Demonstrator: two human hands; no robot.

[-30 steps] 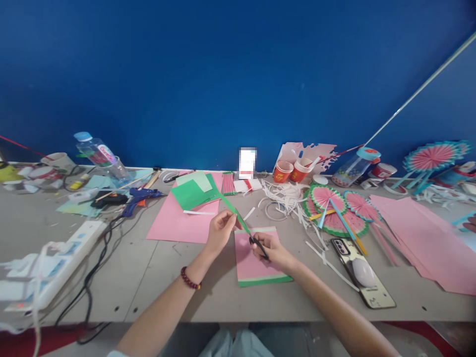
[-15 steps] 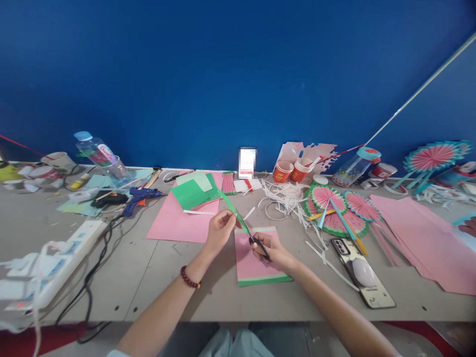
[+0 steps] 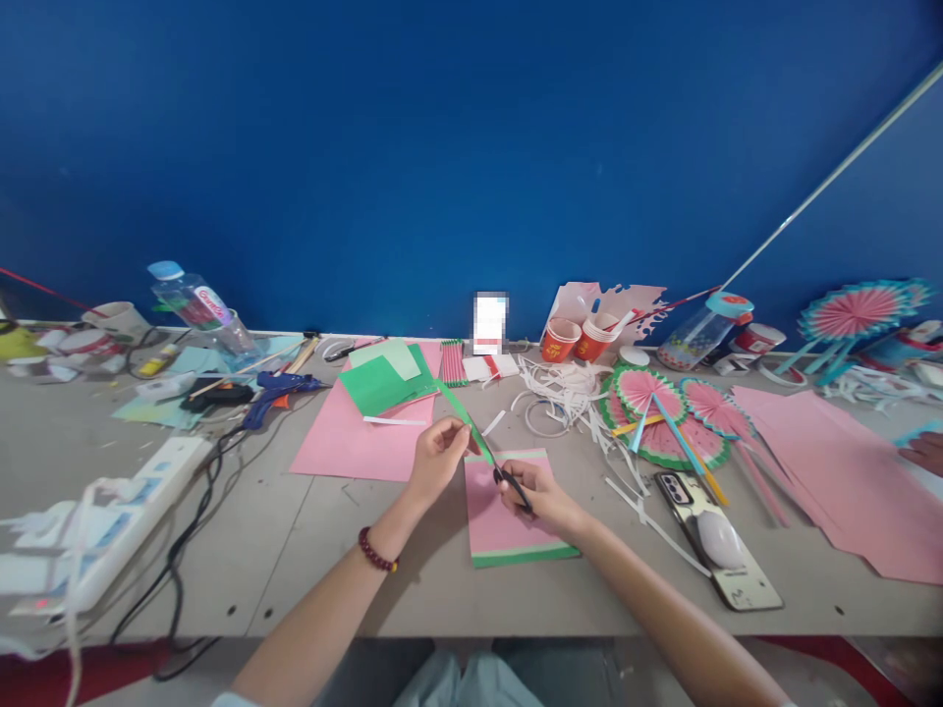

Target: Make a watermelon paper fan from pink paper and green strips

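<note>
Between the fingers of my left hand (image 3: 442, 458) is a narrow green paper strip (image 3: 455, 403), which slants from upper left down to the scissors. My right hand (image 3: 536, 494) grips the black-handled scissors (image 3: 518, 488), their blades pointing up and left along the strip. Whether the blades are apart is too small to tell. Below both hands lies a pink sheet (image 3: 508, 520) with light and dark green bands along its lower edge. Left of my left hand, green paper (image 3: 383, 385) rests on a larger pink sheet (image 3: 331, 442).
A power strip (image 3: 139, 520), glue gun (image 3: 280, 393) and tilted bottle (image 3: 198, 304) are on the left. Paper fans (image 3: 652, 401), white paper scraps (image 3: 567, 388) and a phone (image 3: 744, 579) under a mouse (image 3: 720, 539) lie right. Another person's hand (image 3: 924, 452) shows at the right edge.
Hardly anything differs: my left hand and the upper end of the green strip have shifted very slightly to the right. The scissors stay in my right hand over the pink sheet.
</note>
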